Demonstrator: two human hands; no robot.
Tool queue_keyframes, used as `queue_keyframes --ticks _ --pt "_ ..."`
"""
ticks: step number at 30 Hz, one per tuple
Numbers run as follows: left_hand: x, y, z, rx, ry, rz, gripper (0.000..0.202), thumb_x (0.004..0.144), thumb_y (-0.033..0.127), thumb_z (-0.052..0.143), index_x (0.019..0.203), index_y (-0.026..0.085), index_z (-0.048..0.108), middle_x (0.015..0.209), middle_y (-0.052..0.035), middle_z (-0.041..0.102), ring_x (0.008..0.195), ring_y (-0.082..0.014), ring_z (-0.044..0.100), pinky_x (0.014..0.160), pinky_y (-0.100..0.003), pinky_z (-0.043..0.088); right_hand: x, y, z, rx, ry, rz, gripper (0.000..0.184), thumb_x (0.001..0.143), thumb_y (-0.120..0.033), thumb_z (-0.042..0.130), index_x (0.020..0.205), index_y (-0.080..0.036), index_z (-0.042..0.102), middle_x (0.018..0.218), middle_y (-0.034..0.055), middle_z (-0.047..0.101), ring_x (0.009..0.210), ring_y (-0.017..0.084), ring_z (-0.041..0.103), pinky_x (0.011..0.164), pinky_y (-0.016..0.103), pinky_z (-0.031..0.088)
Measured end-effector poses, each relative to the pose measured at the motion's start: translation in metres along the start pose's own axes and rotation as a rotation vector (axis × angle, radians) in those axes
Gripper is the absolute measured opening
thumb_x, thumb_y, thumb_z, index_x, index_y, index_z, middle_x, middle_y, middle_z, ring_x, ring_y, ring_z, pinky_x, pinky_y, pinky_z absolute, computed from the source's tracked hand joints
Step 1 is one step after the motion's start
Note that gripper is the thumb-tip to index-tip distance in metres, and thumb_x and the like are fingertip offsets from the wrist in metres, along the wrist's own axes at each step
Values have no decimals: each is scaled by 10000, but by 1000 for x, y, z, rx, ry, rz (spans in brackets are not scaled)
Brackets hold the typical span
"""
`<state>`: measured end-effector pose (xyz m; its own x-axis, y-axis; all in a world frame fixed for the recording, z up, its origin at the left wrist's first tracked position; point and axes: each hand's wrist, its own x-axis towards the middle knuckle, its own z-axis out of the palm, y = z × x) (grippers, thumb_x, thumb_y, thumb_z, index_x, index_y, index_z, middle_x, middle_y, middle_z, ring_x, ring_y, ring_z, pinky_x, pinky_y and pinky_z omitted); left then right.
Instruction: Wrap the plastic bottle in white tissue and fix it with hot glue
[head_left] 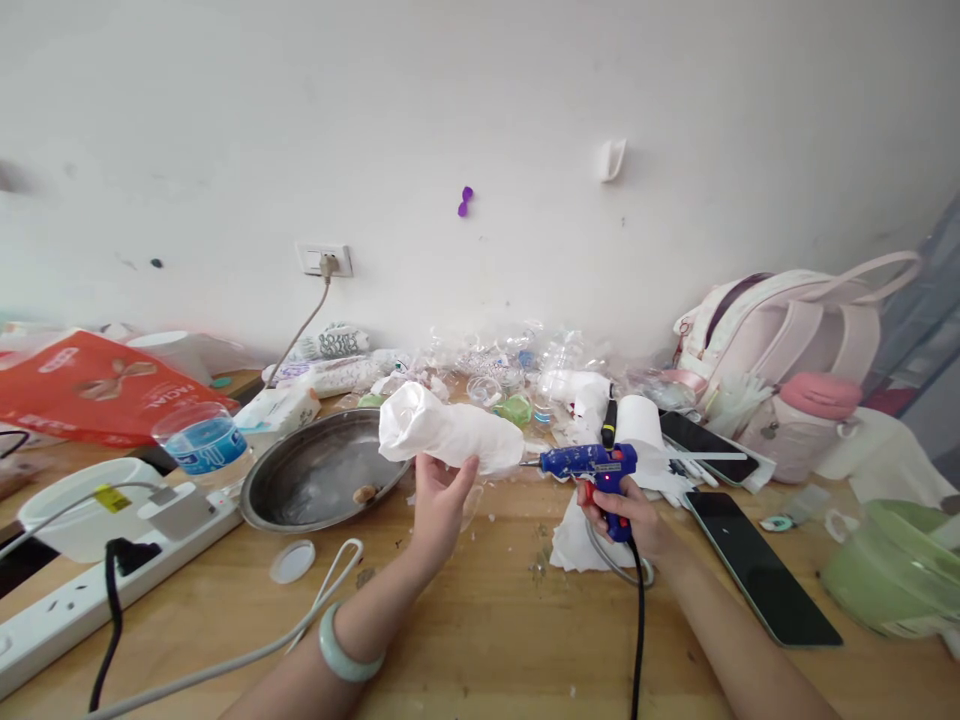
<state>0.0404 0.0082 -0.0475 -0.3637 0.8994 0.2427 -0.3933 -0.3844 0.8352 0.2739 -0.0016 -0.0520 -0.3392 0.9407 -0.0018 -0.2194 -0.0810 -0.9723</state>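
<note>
My left hand (444, 500) grips a white paper-wrapped form (457, 432) from below and holds it sideways above the table. It is bottle-like, with a wide crumpled end at the left and a narrower part at the right. In my right hand (626, 515) is a blue hot glue gun (585, 462), my fingers wrapped round its handle by the red trigger. Its nozzle meets or nearly meets the right end of the wrapped form; I cannot tell which. A white glue stick (709, 456) sticks out of its back, and a black cord hangs down from the handle.
A metal basin (274, 505) with a brown lump stands left, beside a power strip (135, 600) with cables. Clear plastic bottles (502, 365) crowd the wall. At the right lie a phone (761, 565), a green container (892, 570) and a pink-white backpack (780, 330). White paper lies under the glue gun.
</note>
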Motion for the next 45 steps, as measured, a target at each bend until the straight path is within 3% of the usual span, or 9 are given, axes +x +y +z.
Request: queue_keyframes --ticks 6,18,26,45 --pt "2 -5 -2 -24 0 -32 489 620 363 764 1008 207 510 1083 -64 636 1080 -203 562 986 -360 383 -1 -2 6 2 24 59 376 570 -456 791 691 -136 635 506 -29 511 414 59 419 350 176 268" --pt "-2 -6 -1 -4 -34 -137 515 585 405 771 990 193 533 1054 -79 643 1047 -236 577 970 -405 391 3 1 8 5 38 83 338 626 -457 731 688 -140 629 492 -40 492 377 55 405 316 163 289" --pt "-3 -2 2 16 -41 -85 518 576 383 783 975 188 516 1021 -72 655 1038 -215 585 937 -359 423 2 0 8 53 22 86 311 660 -436 721 706 -141 633 495 -40 489 379 52 397 307 149 295" --pt "-4 2 4 44 -47 -52 484 558 370 785 914 198 505 964 -66 670 1003 -227 612 892 -369 457 6 1 6 89 11 124 307 658 -433 702 689 -139 618 484 -42 467 370 60 375 294 167 293"
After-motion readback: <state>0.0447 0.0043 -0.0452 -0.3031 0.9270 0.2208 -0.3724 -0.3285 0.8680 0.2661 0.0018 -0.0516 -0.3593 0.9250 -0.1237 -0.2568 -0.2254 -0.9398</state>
